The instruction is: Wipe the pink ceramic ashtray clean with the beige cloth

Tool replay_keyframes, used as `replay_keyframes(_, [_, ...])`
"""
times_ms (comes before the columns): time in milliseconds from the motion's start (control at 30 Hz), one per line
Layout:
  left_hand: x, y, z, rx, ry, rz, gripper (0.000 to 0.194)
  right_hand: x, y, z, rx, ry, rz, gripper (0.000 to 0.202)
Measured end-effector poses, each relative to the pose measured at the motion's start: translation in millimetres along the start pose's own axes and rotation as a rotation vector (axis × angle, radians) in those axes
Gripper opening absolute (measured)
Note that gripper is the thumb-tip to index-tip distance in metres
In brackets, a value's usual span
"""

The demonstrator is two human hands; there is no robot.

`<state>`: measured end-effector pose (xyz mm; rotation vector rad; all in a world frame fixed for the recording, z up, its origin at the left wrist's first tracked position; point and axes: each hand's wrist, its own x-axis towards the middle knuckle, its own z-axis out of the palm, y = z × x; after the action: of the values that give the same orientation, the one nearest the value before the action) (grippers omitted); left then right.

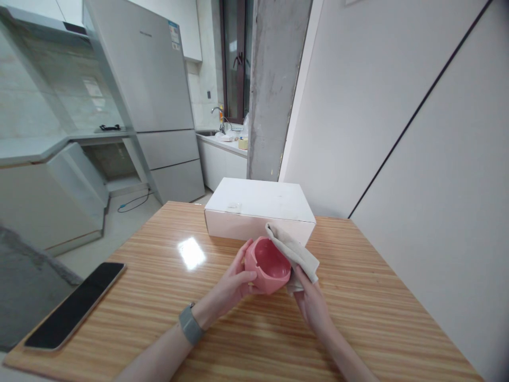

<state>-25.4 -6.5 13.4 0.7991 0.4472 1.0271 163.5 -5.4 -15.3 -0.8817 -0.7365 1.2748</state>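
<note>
A small pink bowl (pixel 267 284) with faceted sides and a notch in its rim is tilted so that its hollow inside faces me. My left hand (pixel 238 276) grips it from the left, thumb near the rim and fingers round the outer wall. On the other side, my right hand (pixel 308 297) holds a folded light grey cloth (pixel 296 252) against the bowl's right rim. Part of the cloth hangs below the fingers, and the right fingertips are partly hidden behind it. Both hands are above the wooden table (pixel 358 318).
Just beyond the bowl, a closed white box (pixel 258 199) sits on the table. A black-screened tablet or large phone (pixel 77 305) lies at the left edge. A white wall (pixel 417 159) runs along the right; a fridge (pixel 159 95) stands farther back.
</note>
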Motion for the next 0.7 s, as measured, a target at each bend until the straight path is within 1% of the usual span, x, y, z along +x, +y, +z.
replay_keyframes(67, [-0.5,4.0,0.8,0.034,-0.040,0.005,0.080,-1.1,-7.1,5.3,0.008,0.026,0.017,0.048])
replay_keyframes(133, [-0.7,5.4,2.0,0.068,-0.067,0.022,0.082,-2.9,-13.3,9.8,0.025,-0.009,0.008,0.044])
replay_keyframes(233, [-0.6,4.4,1.2,0.157,-0.073,0.063,0.094,-5.1,-18.8,13.2,0.038,-0.084,-0.020,0.039])
replay_keyframes(333, [0.0,2.3,-2.9,0.302,-0.066,0.075,0.106,-6.4,-19.9,12.2,0.013,-0.105,-0.014,0.039])
replay_keyframes(400, [0.3,1.3,-5.3,0.391,-0.069,0.088,0.110,-6.9,-19.8,10.8,-0.011,-0.136,-0.003,0.038])
replay_keyframes(467, [0.4,1.4,-5.6,0.448,-0.068,0.108,0.110,-6.8,-19.9,10.0,-0.031,-0.179,-0.002,0.036])
replay_keyframes(567, [0.9,2.7,-2.1,0.493,-0.035,0.141,0.106,-5.5,-19.5,9.4,-0.045,-0.192,-0.016,0.035])
replay_keyframes(700, [4.3,2.1,4.2,0.512,0.078,0.225,0.103,-3.5,-9.6,4.5,-0.068,-0.113,-0.026,0.042])
